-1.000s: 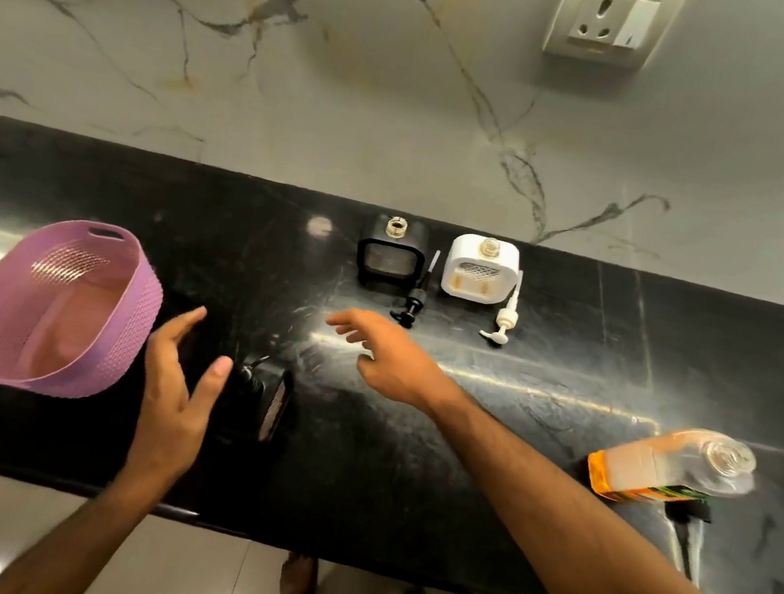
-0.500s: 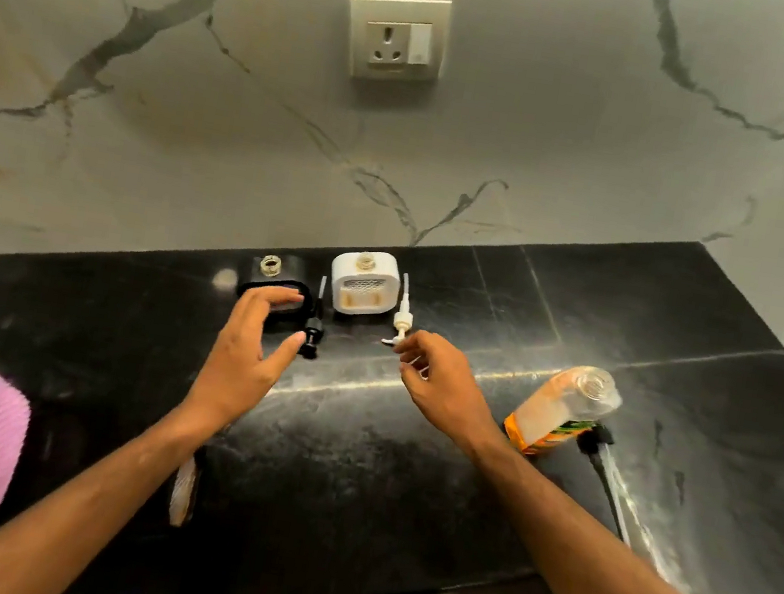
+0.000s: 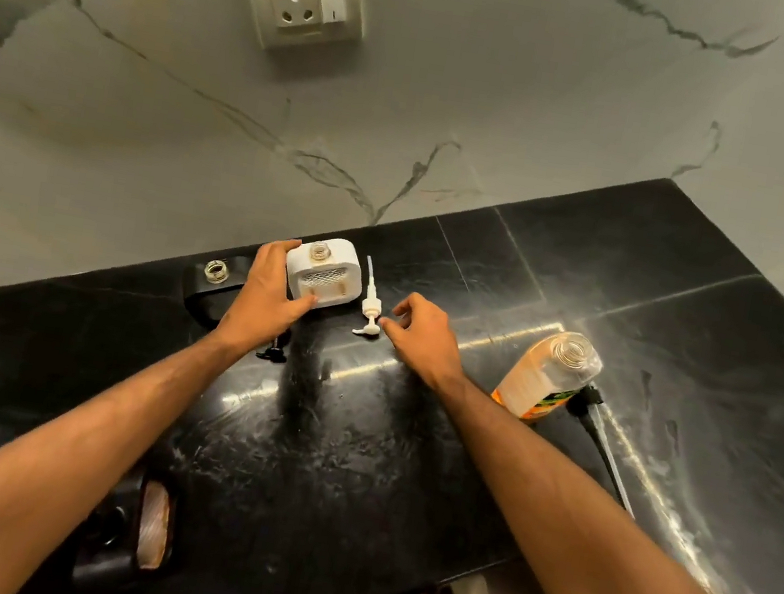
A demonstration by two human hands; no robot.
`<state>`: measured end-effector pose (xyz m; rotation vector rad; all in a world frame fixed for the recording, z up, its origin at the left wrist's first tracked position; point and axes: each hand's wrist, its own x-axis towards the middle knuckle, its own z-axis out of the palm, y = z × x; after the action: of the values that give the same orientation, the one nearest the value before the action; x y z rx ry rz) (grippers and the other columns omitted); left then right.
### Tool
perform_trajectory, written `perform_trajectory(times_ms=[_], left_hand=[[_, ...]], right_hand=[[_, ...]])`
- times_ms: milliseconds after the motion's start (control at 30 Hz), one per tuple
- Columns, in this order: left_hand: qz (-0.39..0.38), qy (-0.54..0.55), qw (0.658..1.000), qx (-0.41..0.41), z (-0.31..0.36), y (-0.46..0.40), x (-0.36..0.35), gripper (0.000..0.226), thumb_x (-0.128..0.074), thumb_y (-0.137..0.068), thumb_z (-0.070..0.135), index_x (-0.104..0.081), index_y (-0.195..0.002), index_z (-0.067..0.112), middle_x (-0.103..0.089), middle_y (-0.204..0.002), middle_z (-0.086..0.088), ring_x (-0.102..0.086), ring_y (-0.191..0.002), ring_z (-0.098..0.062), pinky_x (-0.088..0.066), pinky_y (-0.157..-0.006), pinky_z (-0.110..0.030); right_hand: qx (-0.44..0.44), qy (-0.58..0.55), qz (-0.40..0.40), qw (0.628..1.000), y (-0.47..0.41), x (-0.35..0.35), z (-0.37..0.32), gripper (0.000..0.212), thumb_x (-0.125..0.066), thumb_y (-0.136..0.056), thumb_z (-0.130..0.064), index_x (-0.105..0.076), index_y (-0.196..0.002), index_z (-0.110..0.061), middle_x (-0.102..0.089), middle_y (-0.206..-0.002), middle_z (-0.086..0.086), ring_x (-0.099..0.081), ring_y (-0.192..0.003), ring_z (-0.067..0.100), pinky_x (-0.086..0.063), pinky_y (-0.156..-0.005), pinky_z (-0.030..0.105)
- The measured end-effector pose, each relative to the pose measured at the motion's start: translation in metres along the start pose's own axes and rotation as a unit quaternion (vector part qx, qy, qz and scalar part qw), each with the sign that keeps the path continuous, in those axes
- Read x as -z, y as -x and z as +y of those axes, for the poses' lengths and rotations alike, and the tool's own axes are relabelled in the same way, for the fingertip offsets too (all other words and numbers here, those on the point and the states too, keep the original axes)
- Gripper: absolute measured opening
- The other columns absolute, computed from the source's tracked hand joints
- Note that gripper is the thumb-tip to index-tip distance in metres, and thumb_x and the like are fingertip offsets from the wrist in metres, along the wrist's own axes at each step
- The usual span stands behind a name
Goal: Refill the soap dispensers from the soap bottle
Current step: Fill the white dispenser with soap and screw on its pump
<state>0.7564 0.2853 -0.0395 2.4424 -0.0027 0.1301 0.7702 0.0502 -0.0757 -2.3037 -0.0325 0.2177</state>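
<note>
White dispenser (image 3: 324,273), uncapped at the far edge of the black counter (image 3: 352,470), gripped in my left hand (image 3: 265,297) to steady it for filling, right hand (image 3: 417,334) loosely curled, empty, beside its pump (image 3: 370,304); open soap bottle (image 3: 547,375) stands right.
</note>
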Motion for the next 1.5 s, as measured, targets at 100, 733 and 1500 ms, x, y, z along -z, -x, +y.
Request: perform_trajectory(times_ms=[100, 733, 1500], left_hand=[[-0.021, -0.009, 1.000, 0.010, -0.007, -0.013, 0.001, 0.076, -0.078, -0.084, 0.010, -0.036, -0.146, 0.005, -0.040, -0.144, -0.014, -0.039, -0.136, -0.020, -0.024, -0.110, -0.018], [-0.056, -0.031, 0.997, 0.032, -0.030, -0.043, -0.014, 0.059, -0.071, -0.091, 0.012, -0.043, -0.143, 0.012, -0.045, -0.139, -0.009, -0.044, -0.128, -0.018, -0.032, -0.107, -0.025], [-0.043, 0.072, 0.996, -0.014, 0.009, 0.126, -0.019, 0.053, -0.074, -0.088, 0.007, -0.050, -0.135, 0.014, -0.048, -0.125, 0.003, -0.047, -0.120, -0.009, -0.043, -0.105, -0.030]], right_hand=[[-0.018, 0.012, 0.002, 1.000, -0.014, -0.008, 0.000, 0.030, -0.073, -0.088, -0.043, -0.061, -0.103, -0.020, -0.065, -0.097, -0.003, -0.063, -0.090, 0.017, -0.053, -0.075, 0.035], [-0.091, 0.114, -0.034, 0.989, -0.064, -0.047, -0.004, 0.048, -0.069, -0.085, -0.058, -0.065, -0.102, -0.014, -0.072, -0.097, 0.005, -0.068, -0.090, 0.026, -0.047, -0.068, 0.033], [-0.080, 0.050, -0.098, 0.991, 0.084, 0.008, 0.032, 0.028, -0.065, -0.092, -0.046, -0.049, -0.084, -0.024, -0.065, -0.080, -0.005, -0.060, -0.072, 0.008, -0.041, -0.057, 0.029]])
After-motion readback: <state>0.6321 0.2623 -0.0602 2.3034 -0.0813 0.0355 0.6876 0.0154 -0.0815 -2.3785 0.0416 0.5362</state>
